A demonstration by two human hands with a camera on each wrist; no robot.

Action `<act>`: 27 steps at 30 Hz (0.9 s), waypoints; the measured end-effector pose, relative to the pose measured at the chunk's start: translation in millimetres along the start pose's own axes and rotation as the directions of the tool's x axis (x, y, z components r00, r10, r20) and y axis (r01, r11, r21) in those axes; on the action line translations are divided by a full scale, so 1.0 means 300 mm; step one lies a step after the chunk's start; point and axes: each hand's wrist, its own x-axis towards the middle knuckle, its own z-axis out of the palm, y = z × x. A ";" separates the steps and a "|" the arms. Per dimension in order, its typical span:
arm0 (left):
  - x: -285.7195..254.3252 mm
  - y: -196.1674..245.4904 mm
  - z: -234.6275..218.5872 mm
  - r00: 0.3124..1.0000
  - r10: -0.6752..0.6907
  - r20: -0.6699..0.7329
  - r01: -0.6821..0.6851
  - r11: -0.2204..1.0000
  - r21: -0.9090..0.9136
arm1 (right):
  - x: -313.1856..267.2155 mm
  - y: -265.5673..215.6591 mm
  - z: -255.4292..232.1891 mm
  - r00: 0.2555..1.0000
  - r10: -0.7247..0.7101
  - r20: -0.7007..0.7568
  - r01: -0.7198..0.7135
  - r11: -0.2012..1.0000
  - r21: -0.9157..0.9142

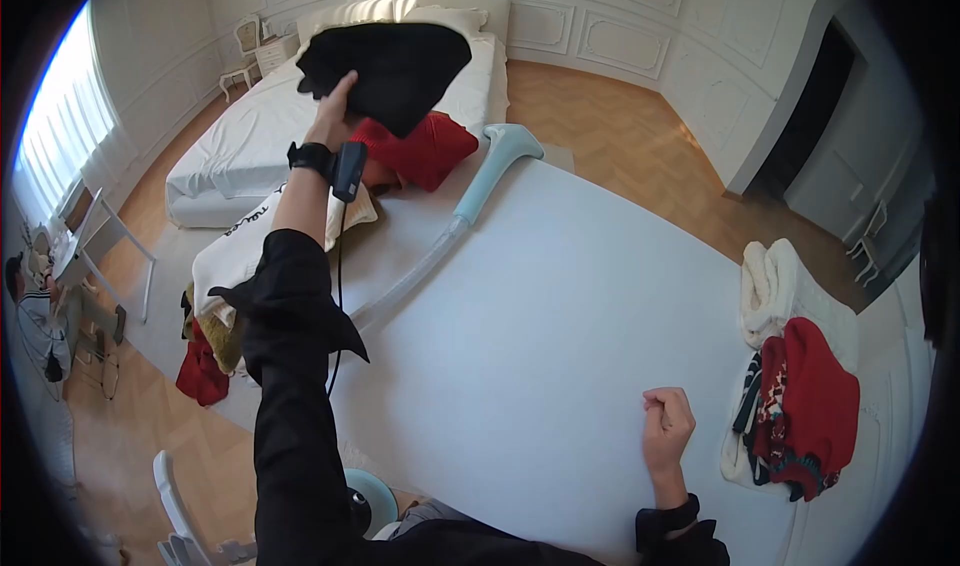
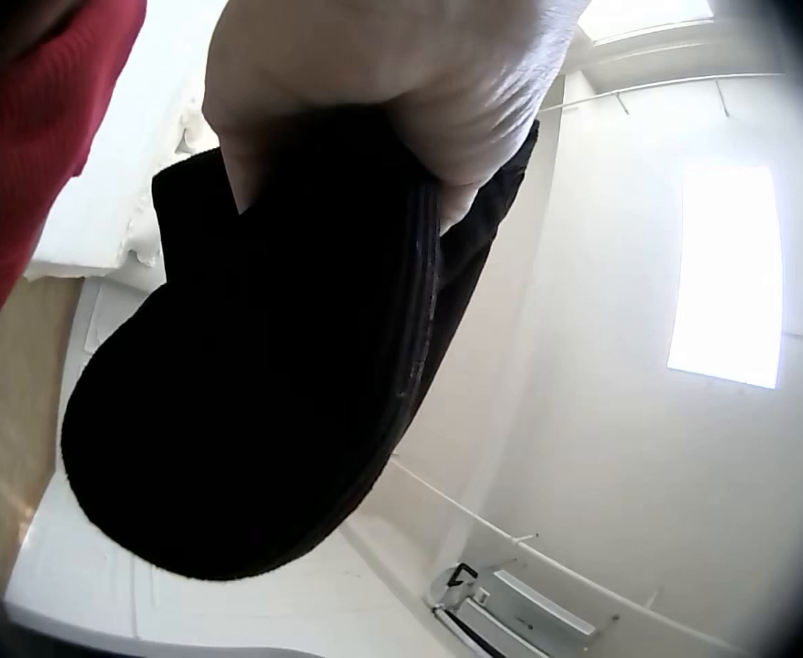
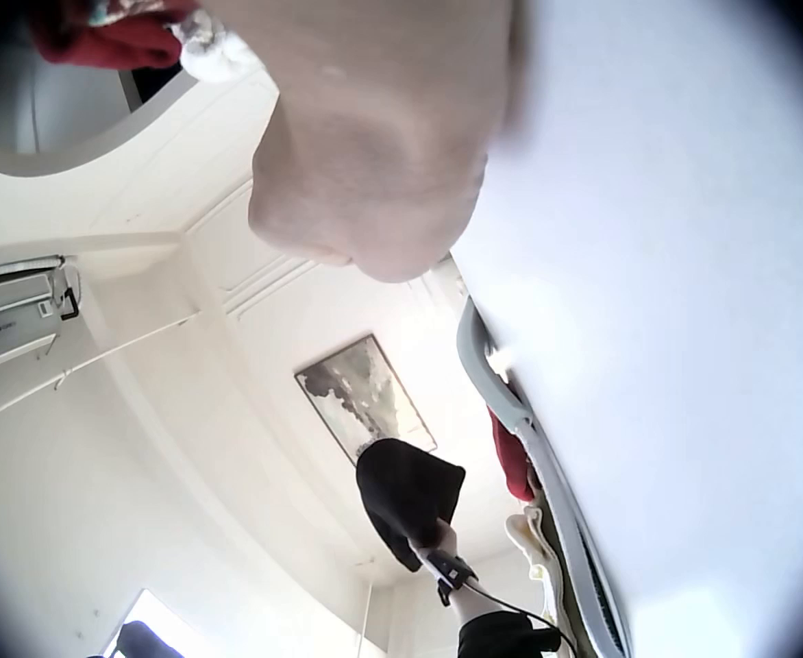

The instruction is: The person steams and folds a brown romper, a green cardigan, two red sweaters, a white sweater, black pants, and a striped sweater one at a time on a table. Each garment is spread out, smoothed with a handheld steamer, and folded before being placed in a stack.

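Observation:
My left hand is raised over the far left of the white table and grips a black cloth piece by its near edge. In the left wrist view the black cloth hangs folded, rounded at one end, with a layered edge by the fingers. Behind and below it lies a red knitted garment. My right hand is held near the table's right side with its fingers loosely curled and nothing in it. The right wrist view shows that hand from close up.
A pale blue handle-shaped piece with a clear tube lies along the table's left side. Left of it is a heap with a white printed garment. Folded knitwear is stacked at the right edge. A bed stands beyond.

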 end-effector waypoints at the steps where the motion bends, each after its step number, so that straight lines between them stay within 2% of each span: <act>1: 0.041 -0.087 -0.101 0.997 -0.040 -0.064 0.047 0.994 0.101 | -0.001 -0.001 0.000 1.000 0.012 0.005 -0.012 1.000 -0.004; 2: 0.009 -0.131 -0.126 0.972 -0.155 -0.176 0.208 0.918 0.338 | 0.001 -0.001 0.000 1.000 0.023 0.009 -0.023 1.000 -0.009; 3: -0.077 -0.173 -0.092 0.946 -0.112 -0.303 0.234 0.884 0.405 | 0.004 -0.003 -0.001 1.000 0.027 0.007 -0.027 1.000 -0.011; 4: -0.056 -0.211 -0.120 0.914 -0.075 -0.399 0.233 0.902 0.363 | 0.004 -0.005 -0.003 0.999 0.034 0.015 -0.034 0.999 -0.016; 5: -0.001 -0.244 -0.223 0.979 0.076 -0.190 0.052 0.805 0.591 | 0.004 -0.004 -0.002 0.999 0.040 0.021 -0.039 0.999 -0.022; 6: 0.047 -0.266 -0.312 0.982 0.179 0.053 -0.159 0.648 0.745 | 0.007 -0.001 -0.001 0.999 0.045 0.019 -0.044 0.999 -0.026; 7: 0.014 -0.221 -0.219 0.973 0.098 -0.211 0.079 0.713 0.697 | 0.009 0.000 -0.001 0.999 0.028 0.023 -0.028 0.999 -0.024; 8: -0.042 -0.155 -0.075 0.890 0.002 -0.456 0.299 0.752 0.587 | 0.007 0.000 0.001 1.000 0.011 0.027 -0.011 1.000 -0.019; 9: -0.087 -0.149 0.000 0.864 0.123 -0.489 0.238 0.755 0.611 | 0.006 0.002 0.005 1.000 0.014 0.025 -0.014 1.000 -0.017; 10: -0.065 -0.153 -0.026 0.867 0.122 -0.483 0.235 0.754 0.613 | 0.005 0.007 0.007 1.000 -0.004 0.023 0.004 1.000 -0.013; 12: 0.003 -0.164 -0.106 0.933 0.201 -0.299 0.035 0.775 0.631 | 0.007 0.012 0.003 1.000 -0.019 0.007 0.019 1.000 -0.019; 13: -0.033 -0.174 -0.098 0.944 0.211 -0.255 -0.016 0.798 0.603 | 0.009 0.006 0.003 1.000 -0.010 0.020 0.010 1.000 -0.010; 14: 0.013 -0.231 -0.164 0.896 0.421 -0.144 -0.233 0.720 0.654 | 0.009 0.001 0.002 1.000 0.004 0.025 -0.004 1.000 -0.006; 15: 0.079 -0.233 -0.242 0.913 0.300 -0.278 -0.013 0.702 0.712 | 0.009 -0.003 0.001 1.000 0.005 0.026 -0.004 1.000 -0.010; 16: 0.099 -0.248 -0.234 0.851 0.377 -0.366 0.041 0.647 0.762 | 0.010 -0.003 -0.002 1.000 0.013 0.019 -0.013 1.000 -0.026; 17: 0.018 -0.224 -0.148 0.865 0.299 -0.402 0.132 0.639 0.758 | 0.012 0.001 -0.005 1.000 0.004 0.024 -0.003 1.000 -0.020; 18: -0.002 -0.218 -0.111 0.909 0.202 -0.364 0.139 0.677 0.722 | 0.009 0.006 -0.008 1.000 0.002 0.026 -0.001 1.000 -0.018; 19: -0.041 -0.224 -0.061 0.892 0.287 -0.350 0.095 0.637 0.765 | 0.004 0.003 -0.009 1.000 0.019 0.023 -0.019 1.000 -0.024; 20: 0.009 -0.246 -0.146 0.905 0.379 -0.195 -0.059 0.565 0.823 | 0.004 0.001 -0.011 0.999 0.031 0.018 -0.031 0.999 -0.029; 21: -0.072 -0.228 -0.058 0.863 0.456 -0.216 0.040 0.364 0.930 | 0.003 -0.003 -0.018 0.999 0.027 0.024 -0.026 0.999 -0.036; 22: -0.097 -0.225 -0.004 0.828 0.508 -0.236 0.145 0.214 0.966 | 0.002 -0.004 -0.022 0.999 0.016 0.033 -0.014 0.999 -0.038; 23: -0.109 -0.239 0.014 0.800 0.590 -0.113 0.096 0.059 0.994 | -0.004 0.006 -0.021 1.000 -0.016 0.020 0.017 0.999 -0.033; 24: -0.092 -0.251 -0.003 0.800 0.598 0.059 -0.020 -0.073 0.997 | -0.007 0.017 -0.020 0.998 -0.055 0.012 0.055 0.998 -0.023; 26: -0.255 -0.287 0.151 0.825 0.492 0.277 -0.320 0.003 0.948 | -0.015 0.023 -0.021 0.999 -0.043 -0.001 0.043 0.999 -0.030; 27: -0.300 -0.323 0.179 0.891 0.329 0.312 -0.396 0.228 0.890 | -0.017 0.027 -0.021 0.999 -0.046 0.015 0.046 0.999 -0.014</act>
